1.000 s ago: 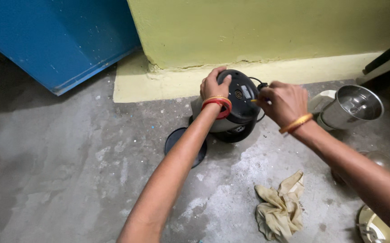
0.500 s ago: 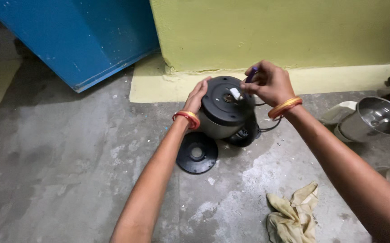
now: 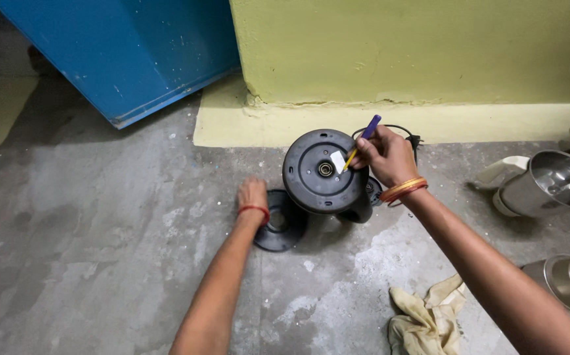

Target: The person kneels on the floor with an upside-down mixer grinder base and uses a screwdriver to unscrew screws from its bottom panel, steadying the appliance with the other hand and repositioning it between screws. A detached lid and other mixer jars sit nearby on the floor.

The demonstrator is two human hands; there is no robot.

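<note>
head view: my right hand pinches a purple-handled screwdriver, tip on the underside of the black mixer base lying on the concrete floor. left hand rests loosely curled on the black round cover beside it, gripping nothing.

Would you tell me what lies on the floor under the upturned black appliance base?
A flat black disc lies on the floor, partly tucked under the appliance base; the left hand rests at its edge. The covered part of the disc cannot be seen.
</note>
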